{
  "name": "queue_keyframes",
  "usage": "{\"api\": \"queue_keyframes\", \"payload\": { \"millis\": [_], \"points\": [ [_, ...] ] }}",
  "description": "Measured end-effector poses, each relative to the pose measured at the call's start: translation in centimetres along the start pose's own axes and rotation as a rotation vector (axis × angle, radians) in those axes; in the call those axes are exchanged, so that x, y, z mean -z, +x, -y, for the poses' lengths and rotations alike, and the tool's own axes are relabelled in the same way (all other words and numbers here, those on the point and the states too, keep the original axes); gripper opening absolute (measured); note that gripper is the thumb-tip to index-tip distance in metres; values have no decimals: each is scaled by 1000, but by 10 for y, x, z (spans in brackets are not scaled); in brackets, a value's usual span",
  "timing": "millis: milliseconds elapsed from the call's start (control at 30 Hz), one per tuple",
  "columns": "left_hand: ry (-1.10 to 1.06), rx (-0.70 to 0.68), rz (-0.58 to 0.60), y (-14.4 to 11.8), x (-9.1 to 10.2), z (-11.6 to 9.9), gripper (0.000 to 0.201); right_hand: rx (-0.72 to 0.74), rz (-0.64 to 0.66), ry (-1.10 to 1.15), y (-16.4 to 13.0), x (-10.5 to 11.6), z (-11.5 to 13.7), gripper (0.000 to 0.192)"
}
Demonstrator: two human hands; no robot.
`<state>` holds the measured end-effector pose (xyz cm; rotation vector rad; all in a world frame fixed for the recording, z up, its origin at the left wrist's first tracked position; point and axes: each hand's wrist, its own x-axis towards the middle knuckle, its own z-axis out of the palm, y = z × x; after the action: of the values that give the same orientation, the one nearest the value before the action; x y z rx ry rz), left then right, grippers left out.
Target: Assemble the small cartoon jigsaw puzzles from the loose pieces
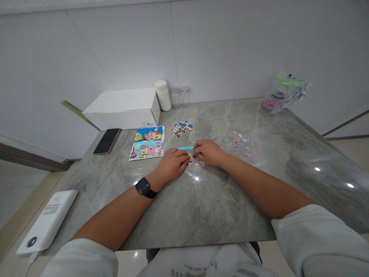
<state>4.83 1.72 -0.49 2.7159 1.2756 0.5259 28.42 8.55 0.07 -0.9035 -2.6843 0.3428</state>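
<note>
A small, brightly printed jigsaw puzzle lies flat on the grey marbled table, partly covered by both hands. My left hand, below a black watch, is closed over the puzzle's left end, fingers curled onto it. From the right, my right hand reaches over the puzzle's upper part. Its thumb and fingertips are pinched together at the surface; whatever is between them is hidden. Loose puzzle pieces, many of them pink, are scattered right of that hand. Behind the puzzle is a heap of mixed pieces.
Cartoon picture sheets lie left of my hands, with a phone farther left. Along the wall stand a white box, a white bottle and two clear jars. A plastic bag sits back right; a white power bank is front left.
</note>
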Motion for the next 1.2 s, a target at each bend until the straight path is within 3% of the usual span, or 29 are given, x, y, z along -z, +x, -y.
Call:
{"api": "queue_keyframes", "payload": {
  "millis": [367,633,833,1000,1067,1200],
  "points": [
    [-14,-18,-3,0,3,-1,23,2,37,-41,1,4,1,32],
    [-15,-37,-25,0,1,2,24,4,-8,0,3,14,6,30],
    [-34,-9,-90,-4,4,5,34,-39,-160,27,-1,61,-1,32],
    [-89,107,-204,-8,8,9,28,-243,-324,-27,-21,111,-26,28],
    [-98,146,-218,-9,9,11,27,-367,-292,-81,-32,125,-38,27],
    [-114,174,-221,-10,11,12,31,-622,-107,-182,-53,139,-61,20]
  ]
}}
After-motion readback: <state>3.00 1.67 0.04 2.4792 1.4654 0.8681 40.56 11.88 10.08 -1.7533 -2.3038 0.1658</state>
